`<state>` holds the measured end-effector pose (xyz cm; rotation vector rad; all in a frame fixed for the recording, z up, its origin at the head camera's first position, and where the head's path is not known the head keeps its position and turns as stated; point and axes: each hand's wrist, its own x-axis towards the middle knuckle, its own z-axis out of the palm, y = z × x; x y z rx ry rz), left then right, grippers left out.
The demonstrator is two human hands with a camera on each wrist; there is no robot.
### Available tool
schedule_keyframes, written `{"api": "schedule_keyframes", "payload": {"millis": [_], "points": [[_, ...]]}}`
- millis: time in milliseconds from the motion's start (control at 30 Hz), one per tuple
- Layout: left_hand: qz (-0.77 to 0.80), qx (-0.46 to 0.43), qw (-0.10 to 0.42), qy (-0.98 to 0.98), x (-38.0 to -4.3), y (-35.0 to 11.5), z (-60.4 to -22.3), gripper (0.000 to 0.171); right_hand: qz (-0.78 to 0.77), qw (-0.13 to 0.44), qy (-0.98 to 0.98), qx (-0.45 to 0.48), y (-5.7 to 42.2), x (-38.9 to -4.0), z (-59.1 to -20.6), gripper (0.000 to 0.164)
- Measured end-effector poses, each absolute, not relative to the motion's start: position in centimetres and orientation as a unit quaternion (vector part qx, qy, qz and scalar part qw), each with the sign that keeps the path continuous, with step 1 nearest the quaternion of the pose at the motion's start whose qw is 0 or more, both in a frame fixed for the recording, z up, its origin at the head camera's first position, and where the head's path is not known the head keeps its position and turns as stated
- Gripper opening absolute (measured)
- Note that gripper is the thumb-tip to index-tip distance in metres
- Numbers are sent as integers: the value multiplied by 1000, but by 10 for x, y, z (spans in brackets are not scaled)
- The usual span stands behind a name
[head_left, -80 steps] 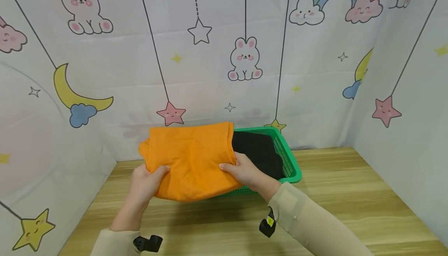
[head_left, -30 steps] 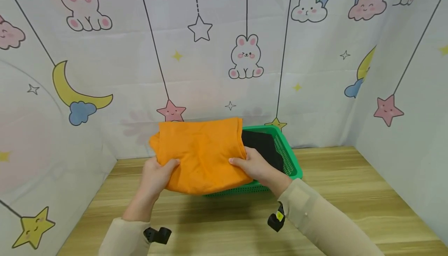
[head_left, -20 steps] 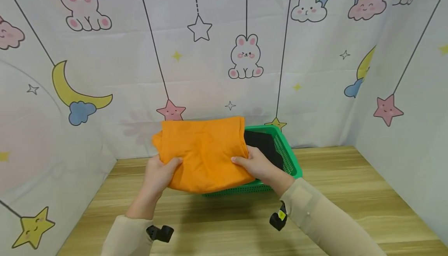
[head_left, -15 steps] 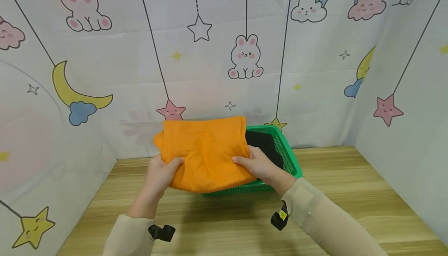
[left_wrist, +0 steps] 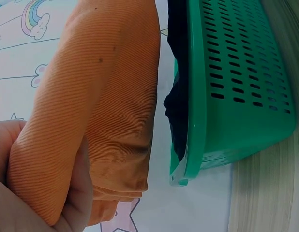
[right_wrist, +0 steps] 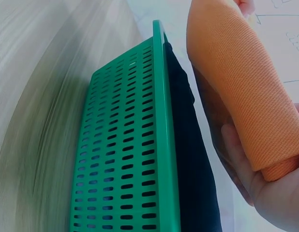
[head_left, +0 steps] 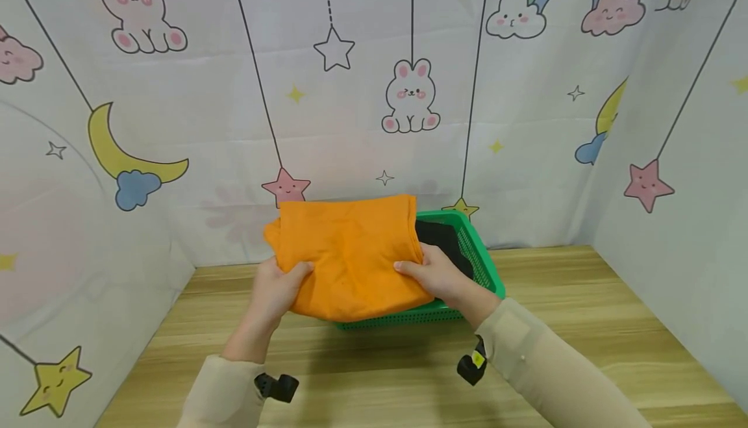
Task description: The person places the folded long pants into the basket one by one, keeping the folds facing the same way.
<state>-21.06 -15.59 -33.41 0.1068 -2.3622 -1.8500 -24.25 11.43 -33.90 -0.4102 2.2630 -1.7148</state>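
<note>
A folded orange garment [head_left: 350,252] hangs stretched between both hands above the front of a green plastic basket [head_left: 487,272]. My left hand [head_left: 277,288] grips its left side, thumb on top and fingers underneath. On the opposite side my right hand [head_left: 441,278] pinches it the same way. Both wrist views show a gap between the orange garment [left_wrist: 91,96] and the basket's rim [right_wrist: 164,125]. Black folded cloth [head_left: 444,243] lies inside the basket, partly covered by the orange one in the head view.
The basket stands on a wood-grain table [head_left: 380,382] near the back wall [head_left: 350,123], a white sheet printed with rabbits, stars and a rainbow. A similar sheet [head_left: 689,252] closes off the right side. Small black cameras [head_left: 277,387] sit at both wrists.
Both hands have carried the orange garment to the right and slightly up, farther over the basket, so less of the black cloth shows. The basket has stayed put.
</note>
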Motion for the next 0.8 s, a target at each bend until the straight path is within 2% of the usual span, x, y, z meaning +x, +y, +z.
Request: {"api": "schedule_keyframes", "payload": {"millis": [800], "points": [[-632,19,57,-773,-218,-142,-335,32,-588,125,789,-127,128,-246,-340,37]]}}
